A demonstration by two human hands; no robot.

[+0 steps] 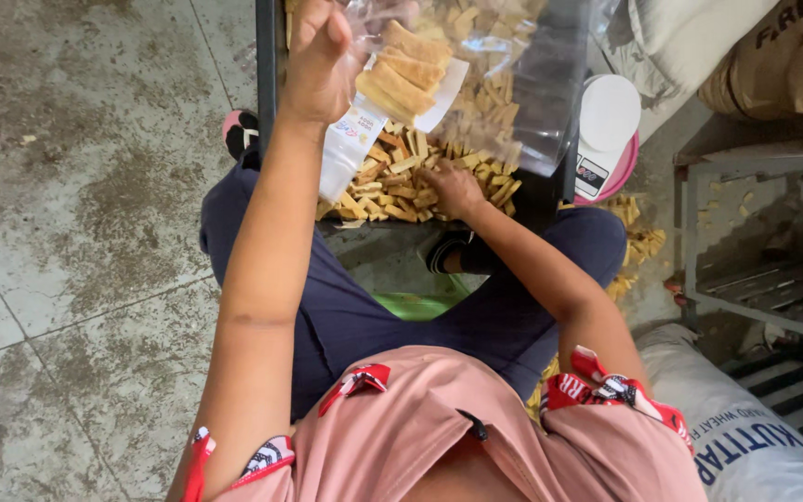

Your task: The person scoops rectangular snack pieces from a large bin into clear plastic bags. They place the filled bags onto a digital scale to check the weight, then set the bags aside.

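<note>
Left hand: raised high, fingers curled shut on the edge of a clear bag, holding it up over the tray.
Bag: hangs open-sided to the right of the left fist; a neat stack of sticks lies inside it, their long axes slanting from lower left to upper right, just beside the fingers.
Right hand: down low on the pile, knuckles up, fingers bent into the loose pieces; whether anything is pinched between them I cannot tell.
Pile: heaped on a dark tray in front of the knees, pieces pointing every way.
Key relation: the pile lies straight under the bag, so the bag is up and slightly left of the right hand, which is the one touching the loose sticks; the left hand is well above them.
Around: a white scale beyond the tray on the right, a metal rack farther right, a white sack by the right elbow, more sticks spilled on the floor near the right knee.
</note>
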